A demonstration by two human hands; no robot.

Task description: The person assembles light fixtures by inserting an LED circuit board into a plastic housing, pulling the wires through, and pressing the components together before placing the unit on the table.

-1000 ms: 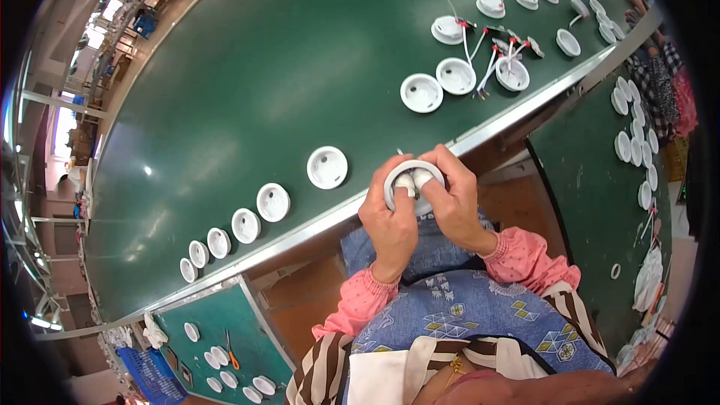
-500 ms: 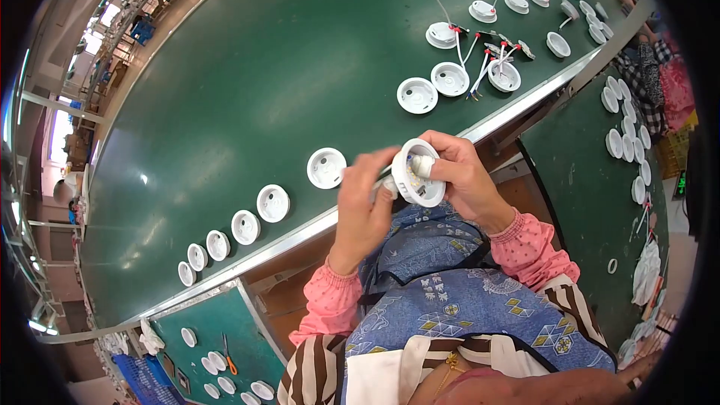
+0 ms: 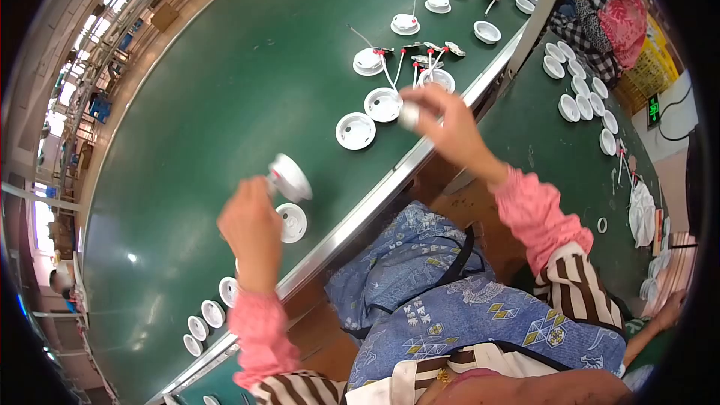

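A tilted cup (image 3: 294, 178) is held above the desk (image 3: 187, 120) by the left hand (image 3: 251, 221). Whether anything is grasped by the right hand (image 3: 450, 129) cannot be told; wires (image 3: 439, 58) are draped over a second cup (image 3: 448, 80) nearby.

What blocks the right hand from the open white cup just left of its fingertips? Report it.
Nothing visible stands between the right hand and the white cup; contact can't be told. A white wire shows at the cup's far edge, off that path.
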